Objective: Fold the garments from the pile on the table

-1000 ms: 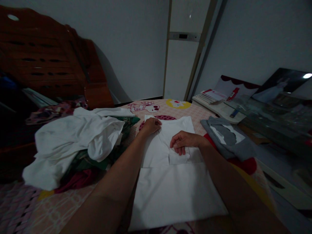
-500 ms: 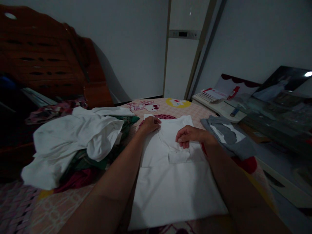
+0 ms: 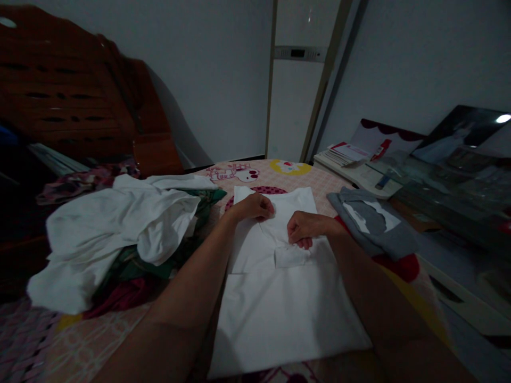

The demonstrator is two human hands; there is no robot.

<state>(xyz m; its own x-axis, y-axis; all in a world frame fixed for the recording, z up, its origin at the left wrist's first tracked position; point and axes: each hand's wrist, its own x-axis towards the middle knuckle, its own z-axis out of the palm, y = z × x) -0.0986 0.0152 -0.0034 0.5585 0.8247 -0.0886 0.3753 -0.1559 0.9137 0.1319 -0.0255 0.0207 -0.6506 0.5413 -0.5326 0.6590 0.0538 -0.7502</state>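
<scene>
A white shirt (image 3: 287, 314) lies spread out, its neckline at the far end and a crosswise fold edge at mid-length. Over its upper left part is my left hand (image 3: 255, 206), fingers bent down and pinched together at the cloth. My right hand (image 3: 302, 229) is curled closed on the upper right part, just above a small folded flap (image 3: 293, 257) of the same white fabric. Both sets of fingertips meet the shirt; how much cloth is between them is partly hidden by the knuckles.
To the left is a loose heap of white clothing (image 3: 99, 223) over green (image 3: 159, 266) and dark red pieces. A folded grey garment (image 3: 371, 223) lies at the right. The patterned tablecloth (image 3: 255, 166) covers the table. Beyond stand a wooden chair (image 3: 72, 96) and a glass-topped cabinet (image 3: 431, 186).
My left hand has moved right and slightly nearer, from beside the neckline towards the shirt's middle. The right hand's fingers have curled tighter, almost in place.
</scene>
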